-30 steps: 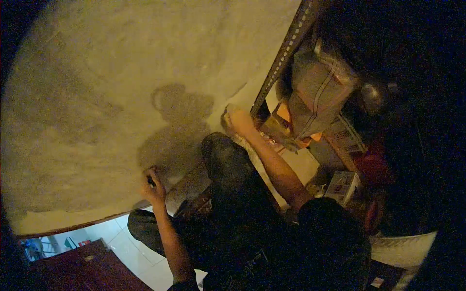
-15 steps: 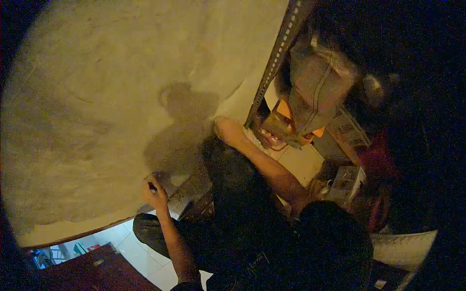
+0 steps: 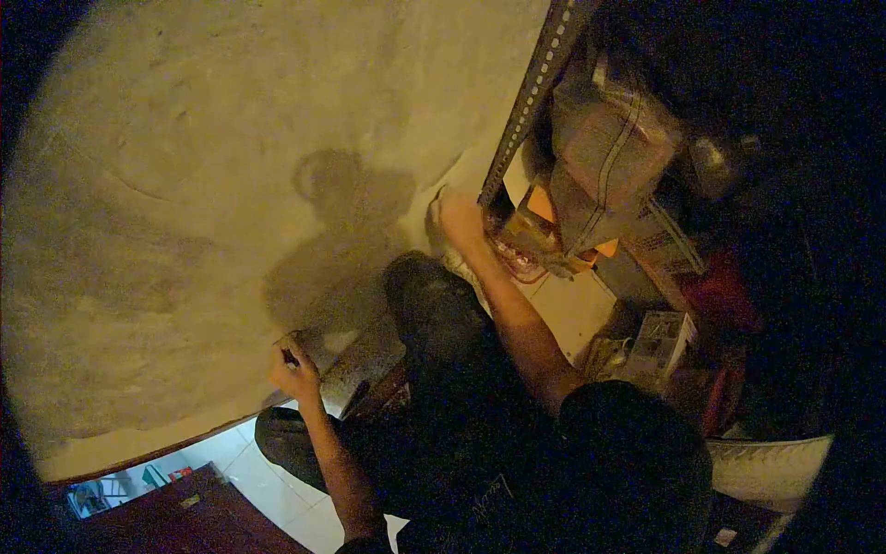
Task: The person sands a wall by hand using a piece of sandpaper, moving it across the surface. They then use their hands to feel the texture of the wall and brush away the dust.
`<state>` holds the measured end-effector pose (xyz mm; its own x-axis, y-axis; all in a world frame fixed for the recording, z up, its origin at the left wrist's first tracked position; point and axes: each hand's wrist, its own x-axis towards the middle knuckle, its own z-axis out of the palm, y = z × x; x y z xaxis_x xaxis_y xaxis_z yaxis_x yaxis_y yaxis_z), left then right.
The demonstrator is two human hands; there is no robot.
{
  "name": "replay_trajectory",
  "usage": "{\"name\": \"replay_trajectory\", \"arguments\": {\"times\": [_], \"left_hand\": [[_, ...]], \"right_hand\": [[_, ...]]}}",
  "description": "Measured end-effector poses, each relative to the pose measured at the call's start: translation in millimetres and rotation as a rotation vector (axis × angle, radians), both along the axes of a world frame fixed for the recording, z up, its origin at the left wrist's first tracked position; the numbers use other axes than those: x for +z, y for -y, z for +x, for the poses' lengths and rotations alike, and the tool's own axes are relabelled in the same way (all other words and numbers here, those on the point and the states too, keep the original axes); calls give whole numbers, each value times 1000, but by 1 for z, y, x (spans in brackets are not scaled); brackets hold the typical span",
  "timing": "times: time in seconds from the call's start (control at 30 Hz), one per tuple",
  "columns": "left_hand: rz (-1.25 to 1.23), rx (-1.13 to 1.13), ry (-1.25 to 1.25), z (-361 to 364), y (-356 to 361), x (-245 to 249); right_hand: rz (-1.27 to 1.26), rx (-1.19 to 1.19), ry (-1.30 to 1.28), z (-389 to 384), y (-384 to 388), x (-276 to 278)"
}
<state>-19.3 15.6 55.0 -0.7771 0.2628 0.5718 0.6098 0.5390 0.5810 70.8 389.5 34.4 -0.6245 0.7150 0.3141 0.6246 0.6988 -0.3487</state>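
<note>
Left hand (image 3: 295, 373) curls its fingers around small dark object (image 3: 291, 357), perhaps for steadiness; right hand (image 3: 459, 222), I cannot tell

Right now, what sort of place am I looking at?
Likely a dim indoor storage corner, perhaps in a home: a rough plaster-like wall, a perforated upright resembling shelving, and a bag and carton amid clutter.

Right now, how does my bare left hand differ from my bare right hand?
The left hand is lower in the picture; the right hand is higher, nearer the dark, perforated strip. The left hand looks fairly sharp, the right hand blurred. Both appear against the mottled beige surface; what either holds is unclear.
</note>
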Motion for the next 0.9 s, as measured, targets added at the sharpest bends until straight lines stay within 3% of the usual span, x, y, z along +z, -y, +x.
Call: {"name": "replay_trajectory", "arguments": {"times": [0.1,0.2,0.3,0.4,0.53,0.6,0.73,0.77,0.87,0.9], "left_hand": [[-19,20,-35,-4,3,-15],[24,31,-11,-7,2,-16],[-12,25,-23,-5,3,-15],[-4,68,-165,-2,-1,-9],[-22,61,-12,0,1,0],[-67,46,6,-2,6,-6],[-22,69,-19,-12,9,-28],[14,23,16,-14,11,-28],[-25,17,-88,-9,9,-19],[-25,21,-86,-7,10,-20]], "right_hand": [[-65,192,26,2,24,-12],[18,139,-6,7,-11,-14],[41,25,-18,17,-55,24],[117,78,-58,17,-59,1],[-32,-10,-46,-1,6,2],[-55,202,34,5,27,3],[-54,368,36,14,17,6],[1,307,-38,16,-4,-11],[-28,-33,44,20,-56,8],[-27,-29,46,18,-66,13]]}}
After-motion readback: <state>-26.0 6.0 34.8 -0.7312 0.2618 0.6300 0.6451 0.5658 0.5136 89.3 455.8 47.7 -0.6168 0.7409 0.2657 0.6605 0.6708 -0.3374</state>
